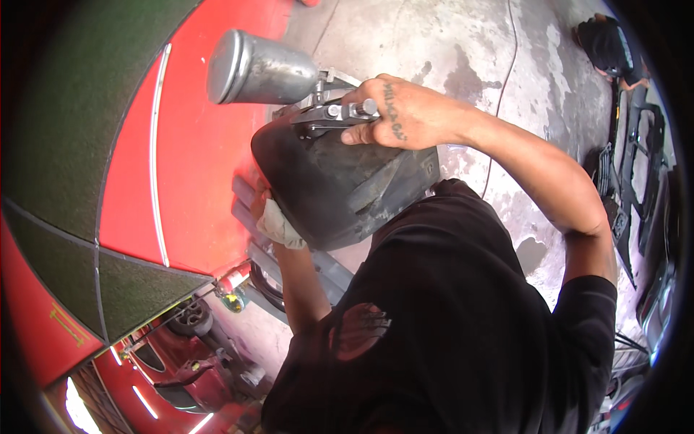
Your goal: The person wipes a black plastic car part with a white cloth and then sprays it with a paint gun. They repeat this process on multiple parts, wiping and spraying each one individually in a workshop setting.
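One right hand (405,116) closed on a spray gun (332,114) above a dark rounded part

The right hand comes in from the right, fingers curled about the body of the spray gun and clamped on it; the thumb lies along the near side, while the far fingers are partly hidden. The gun's grey metal cup (264,69) points toward the upper left, tilted well over. Gun and hand are in front of the upper edge of the dark part (318,181), which is smooth and black at the left, scuffed with greyish marks toward the right, and near the person's black shirt (463,311).

The left hand (259,201) is at the left edge of the dark part, mostly hidden behind it. A pale, cloth-like item (280,226) is bunched at that hand. Whether the left fingers are closed on the part cannot be told.

Grey bars (329,271) show beneath. To the left is a red car panel (206,145); concrete floor (463,43) spreads beyond, crossed by a thin cable (514,43). Another person (611,47) bends at the upper right, near black car parts (636,145).
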A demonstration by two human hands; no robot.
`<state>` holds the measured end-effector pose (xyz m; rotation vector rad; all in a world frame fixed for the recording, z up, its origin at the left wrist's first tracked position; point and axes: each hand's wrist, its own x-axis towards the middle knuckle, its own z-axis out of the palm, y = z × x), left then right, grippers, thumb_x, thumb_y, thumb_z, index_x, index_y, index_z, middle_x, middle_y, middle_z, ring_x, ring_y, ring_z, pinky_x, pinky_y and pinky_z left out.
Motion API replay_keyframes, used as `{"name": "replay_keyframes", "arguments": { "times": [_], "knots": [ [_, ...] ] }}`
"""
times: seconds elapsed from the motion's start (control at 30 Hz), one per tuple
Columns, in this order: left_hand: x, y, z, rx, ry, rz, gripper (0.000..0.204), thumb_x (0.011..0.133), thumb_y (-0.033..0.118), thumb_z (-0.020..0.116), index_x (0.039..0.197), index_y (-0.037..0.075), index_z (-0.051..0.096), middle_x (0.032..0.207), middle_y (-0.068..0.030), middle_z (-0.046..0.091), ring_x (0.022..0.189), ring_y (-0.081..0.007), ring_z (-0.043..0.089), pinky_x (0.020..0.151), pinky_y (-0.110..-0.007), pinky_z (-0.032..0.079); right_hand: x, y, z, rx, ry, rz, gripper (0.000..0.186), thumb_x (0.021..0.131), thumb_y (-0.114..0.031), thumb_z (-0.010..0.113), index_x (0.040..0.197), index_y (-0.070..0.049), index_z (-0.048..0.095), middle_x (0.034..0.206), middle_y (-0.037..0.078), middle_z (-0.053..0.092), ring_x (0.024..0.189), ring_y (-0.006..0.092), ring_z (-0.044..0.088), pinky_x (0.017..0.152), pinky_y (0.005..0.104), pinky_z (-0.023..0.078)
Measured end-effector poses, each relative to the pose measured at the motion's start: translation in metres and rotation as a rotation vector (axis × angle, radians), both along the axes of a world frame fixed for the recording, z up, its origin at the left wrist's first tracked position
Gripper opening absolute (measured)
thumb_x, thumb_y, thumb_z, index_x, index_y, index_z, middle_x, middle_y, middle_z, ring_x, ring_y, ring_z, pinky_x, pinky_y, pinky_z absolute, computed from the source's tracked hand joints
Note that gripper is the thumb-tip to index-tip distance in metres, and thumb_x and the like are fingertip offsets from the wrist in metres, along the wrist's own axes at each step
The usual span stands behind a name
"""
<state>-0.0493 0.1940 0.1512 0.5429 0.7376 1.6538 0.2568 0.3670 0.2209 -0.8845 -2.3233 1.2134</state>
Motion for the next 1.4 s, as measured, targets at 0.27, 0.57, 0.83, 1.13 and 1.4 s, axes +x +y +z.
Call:
{"name": "replay_keyframes", "arguments": {
  "times": [0.27,0.57,0.83,1.13,1.4],
  "knots": [
    [-0.013,-0.019,0.004,0.051,-0.056,-0.151,0.054,0.111,0.033,0.04,0.151,-0.002,0.048,0.148,-0.0238,0.057,0.133,-0.0393,0.059,0.115,-0.053,0.048,0.012,0.005,-0.002,-0.137,-0.24,-0.163,0.061,0.094,-0.045,0.076,0.134,-0.001,0.065,0.126,0.028,0.066,0.114,0.0405,0.067,0.098,0.0429,0.053],
    [0.012,-0.015,0.024,0.115,-0.023,-0.136,0.056,0.094,0.013,0.069,0.145,-0.007,0.054,0.14,-0.025,0.064,0.125,-0.0388,0.065,0.107,-0.05,0.056,0.005,0.012,-0.017,-0.027,-0.136,-0.076,0.054,0.093,-0.043,0.076,0.126,0.0,0.069,0.11,0.026,0.071,0.108,0.0388,0.069,0.092,0.0437,0.054],
    [0.014,-0.006,0.034,0.149,-0.041,-0.154,0.052,0.097,0.02,0.061,0.141,-0.007,0.058,0.14,-0.0248,0.064,0.127,-0.0381,0.064,0.112,-0.051,0.051,0.024,0.013,-0.019,-0.084,-0.077,-0.09,0.061,0.093,-0.044,0.076,0.129,0.004,0.066,0.113,0.03,0.069,0.113,0.04,0.067,0.097,0.0447,0.053],
    [0.041,-0.003,0.015,0.212,0.361,0.261,0.055,0.102,0.023,0.055,0.149,-0.005,0.05,0.151,-0.0223,0.055,0.136,-0.0338,0.057,0.115,-0.051,0.048,0.016,0.002,0.004,-0.019,-0.124,-0.108,0.054,0.094,-0.037,0.074,0.132,0.001,0.066,0.126,0.029,0.066,0.123,0.0395,0.063,0.102,0.0445,0.051],
    [0.066,0.01,0.0,0.117,0.419,0.362,0.055,0.101,0.023,0.056,0.149,-0.005,0.05,0.151,-0.022,0.055,0.135,-0.0339,0.058,0.115,-0.05,0.048,0.0,0.005,0.022,0.048,0.042,0.176,0.046,0.09,-0.03,0.073,0.123,0.002,0.07,0.102,0.027,0.071,0.104,0.0426,0.068,0.091,0.047,0.052]
  ]
}}
